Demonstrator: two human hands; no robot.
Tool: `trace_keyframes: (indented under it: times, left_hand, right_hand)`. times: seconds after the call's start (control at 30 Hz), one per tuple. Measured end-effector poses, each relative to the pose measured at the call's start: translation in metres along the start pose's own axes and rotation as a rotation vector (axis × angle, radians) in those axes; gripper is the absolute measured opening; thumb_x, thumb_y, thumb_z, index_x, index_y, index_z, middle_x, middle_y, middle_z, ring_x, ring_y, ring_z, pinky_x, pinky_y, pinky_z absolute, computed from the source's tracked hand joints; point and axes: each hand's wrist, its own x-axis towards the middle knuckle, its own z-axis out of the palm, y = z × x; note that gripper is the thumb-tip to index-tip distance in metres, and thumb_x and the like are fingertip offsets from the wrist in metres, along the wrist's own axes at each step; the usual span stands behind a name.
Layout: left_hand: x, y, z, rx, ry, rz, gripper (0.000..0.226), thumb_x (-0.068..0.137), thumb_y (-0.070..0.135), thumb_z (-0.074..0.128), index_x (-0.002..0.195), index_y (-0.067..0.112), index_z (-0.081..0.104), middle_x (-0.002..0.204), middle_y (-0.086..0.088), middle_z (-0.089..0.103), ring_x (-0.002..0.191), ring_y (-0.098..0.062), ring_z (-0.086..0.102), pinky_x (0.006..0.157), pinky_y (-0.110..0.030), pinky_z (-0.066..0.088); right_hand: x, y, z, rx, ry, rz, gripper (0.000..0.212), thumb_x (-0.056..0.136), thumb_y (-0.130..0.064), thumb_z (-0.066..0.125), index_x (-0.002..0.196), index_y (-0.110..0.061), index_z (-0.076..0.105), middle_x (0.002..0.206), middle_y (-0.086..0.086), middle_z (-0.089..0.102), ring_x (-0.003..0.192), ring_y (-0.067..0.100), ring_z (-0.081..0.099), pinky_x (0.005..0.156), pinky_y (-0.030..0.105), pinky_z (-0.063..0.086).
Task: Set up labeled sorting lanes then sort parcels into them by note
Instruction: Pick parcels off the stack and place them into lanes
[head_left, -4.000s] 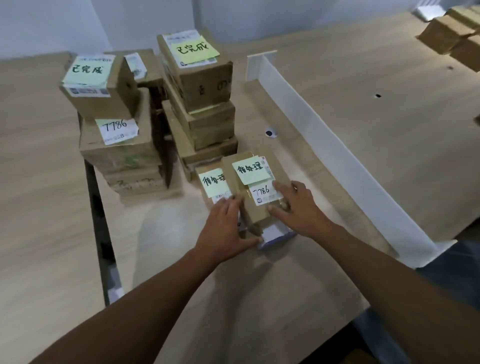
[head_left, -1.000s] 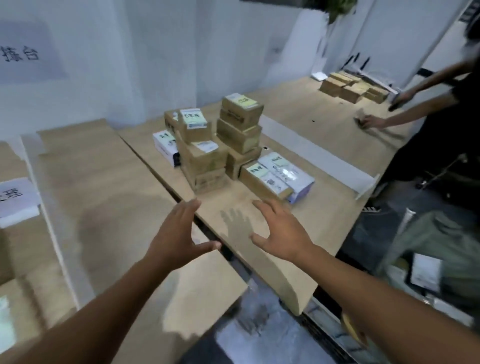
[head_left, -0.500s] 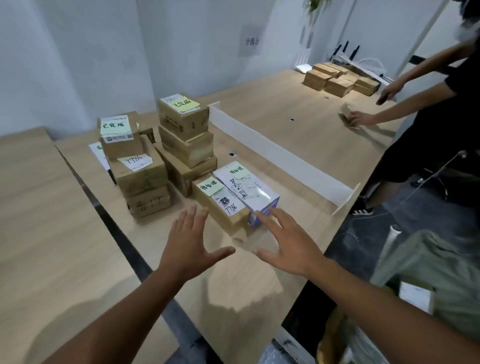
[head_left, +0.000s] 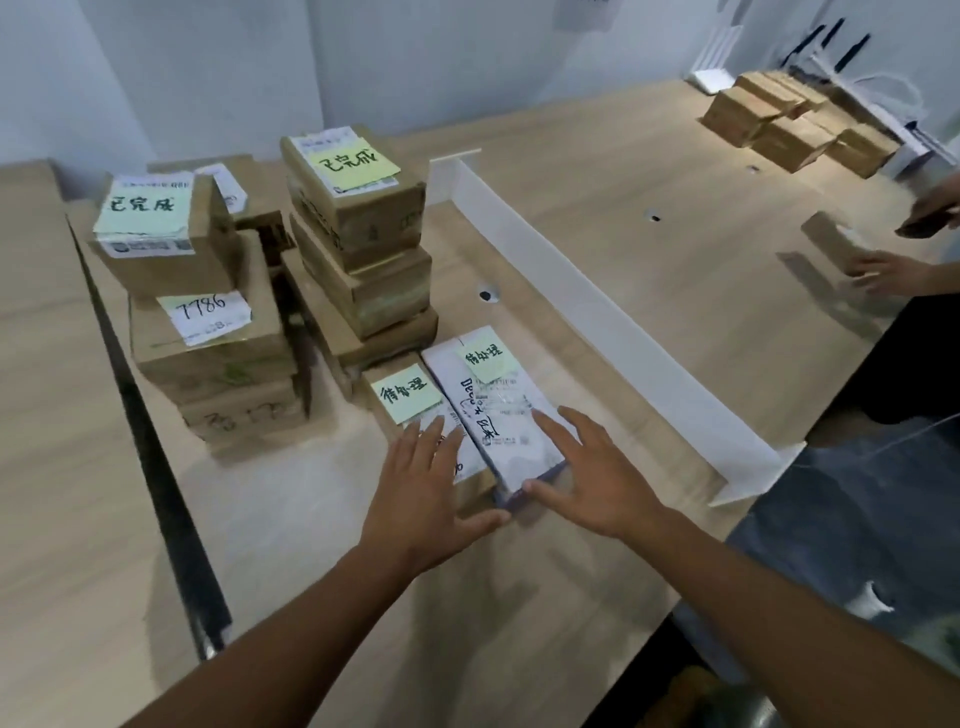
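Two low parcels lie side by side near the table's front: a brown carton (head_left: 402, 400) and a white box (head_left: 498, 410), each with a green sticky note. My left hand (head_left: 426, 488) lies with straight fingers on the carton's near end, thumb against its front. My right hand (head_left: 592, 475) rests with spread fingers on the white box's right side, thumb at its near corner. Behind stand two stacks of brown cartons, the left stack (head_left: 202, 332) and the right stack (head_left: 363, 244), both topped with green notes.
A long white divider (head_left: 597, 317) runs diagonally across the wooden table (head_left: 649, 171) to the right of the parcels. A dark gap (head_left: 150, 426) separates this table from the left one. Another person's hands (head_left: 893, 270) handle a carton at far right, near more cartons (head_left: 795, 124).
Both my hands have moved forward from hovering above the table onto the two front parcels. The view has turned back down toward the parcels.
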Motion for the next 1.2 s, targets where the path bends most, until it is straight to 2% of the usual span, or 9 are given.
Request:
trace_keyframes:
  times: [0.1, 0.27, 0.43, 0.6, 0.73, 0.83, 0.97, 1.1, 1.2]
  left_hand:
    - [0.024, 0.018, 0.024, 0.068, -0.056, -0.033, 0.126, 0.063, 0.100, 0.025, 0.161, 0.022, 0.014, 0.170, -0.009, 0.007, 0.156, -0.030, -0.003, 0.121, -0.042, -0.013]
    - [0.042, 0.034, 0.056, 0.165, -0.176, -0.110, 0.121, 0.072, 0.095, 0.036, 0.162, 0.019, 0.008, 0.170, -0.012, -0.003, 0.156, -0.032, -0.009, 0.125, -0.047, -0.010]
    - [0.049, 0.045, 0.071, 0.197, -0.133, -0.146, 0.119, 0.075, 0.093, 0.036, 0.162, 0.017, 0.007, 0.170, -0.011, -0.002, 0.156, -0.030, -0.008, 0.121, -0.043, -0.015]
    - [0.067, 0.057, 0.084, 0.113, -0.129, -0.185, 0.118, 0.074, 0.084, 0.058, 0.160, 0.019, 0.010, 0.170, -0.008, -0.001, 0.156, -0.027, -0.006, 0.122, -0.040, -0.012]
    - [0.089, 0.050, 0.084, 0.082, -0.093, -0.180, 0.120, 0.063, 0.082, 0.070, 0.154, 0.022, 0.019, 0.165, -0.009, 0.018, 0.154, -0.029, 0.008, 0.124, -0.043, -0.010]
    - [0.098, 0.049, 0.081, 0.096, -0.099, -0.130, 0.123, 0.064, 0.078, 0.073, 0.157, 0.020, 0.017, 0.161, -0.007, 0.027, 0.150, -0.028, 0.019, 0.126, -0.045, -0.002]
    - [0.084, 0.060, 0.071, 0.039, -0.102, -0.077, 0.121, 0.068, 0.072, 0.073, 0.160, 0.021, 0.012, 0.168, -0.007, 0.016, 0.155, -0.025, 0.008, 0.127, -0.045, -0.005]
    - [0.056, 0.073, 0.047, 0.004, -0.112, -0.011, 0.122, 0.070, 0.074, 0.071, 0.161, 0.022, 0.009, 0.170, -0.006, 0.009, 0.156, -0.024, 0.002, 0.127, -0.046, 0.000]
    - [0.036, 0.076, 0.018, -0.091, -0.061, 0.003, 0.123, 0.069, 0.070, 0.073, 0.162, 0.024, 0.008, 0.170, -0.003, 0.007, 0.157, -0.020, -0.002, 0.127, -0.040, -0.008]
  right_hand:
    - [0.024, 0.028, 0.005, 0.029, -0.038, 0.016, 0.091, 0.083, -0.074, 0.059, 0.156, -0.051, 0.009, 0.167, -0.004, 0.014, 0.152, 0.017, 0.014, 0.119, 0.041, 0.030]
    - [0.055, 0.056, 0.017, 0.102, -0.089, -0.007, 0.086, 0.087, -0.067, 0.061, 0.157, -0.048, 0.014, 0.166, -0.004, 0.013, 0.150, 0.020, 0.017, 0.116, 0.043, 0.033]
    - [0.069, 0.076, 0.027, 0.172, -0.169, -0.057, 0.082, 0.090, -0.065, 0.057, 0.158, -0.044, 0.016, 0.163, -0.008, 0.012, 0.149, 0.019, 0.020, 0.117, 0.040, 0.032]
    - [0.061, 0.097, 0.036, 0.263, -0.121, -0.072, 0.094, 0.080, -0.070, 0.065, 0.157, -0.031, 0.027, 0.152, -0.013, 0.016, 0.138, 0.019, 0.038, 0.107, 0.038, 0.047]
    - [0.071, 0.110, 0.033, 0.357, -0.265, -0.020, 0.105, 0.075, -0.068, 0.075, 0.155, -0.052, 0.009, 0.152, -0.016, 0.012, 0.134, 0.012, 0.034, 0.104, 0.029, 0.045]
    - [0.083, 0.108, 0.029, 0.367, -0.349, -0.022, 0.112, 0.071, -0.074, 0.075, 0.154, -0.056, 0.001, 0.152, -0.008, 0.025, 0.134, 0.014, 0.036, 0.098, 0.028, 0.039]
    - [0.057, 0.106, 0.023, 0.374, -0.299, -0.002, 0.114, 0.063, -0.081, 0.071, 0.152, -0.057, 0.004, 0.146, -0.009, 0.030, 0.130, 0.012, 0.039, 0.092, 0.026, 0.038]
    - [0.016, 0.091, 0.002, 0.362, -0.247, -0.006, 0.118, 0.059, -0.085, 0.071, 0.151, -0.056, 0.004, 0.137, -0.014, 0.028, 0.123, 0.006, 0.038, 0.094, 0.025, 0.038]
    - [-0.003, 0.066, -0.025, 0.317, -0.168, -0.060, 0.116, 0.057, -0.094, 0.062, 0.151, -0.056, 0.005, 0.127, -0.019, 0.022, 0.116, 0.003, 0.038, 0.091, 0.023, 0.040]
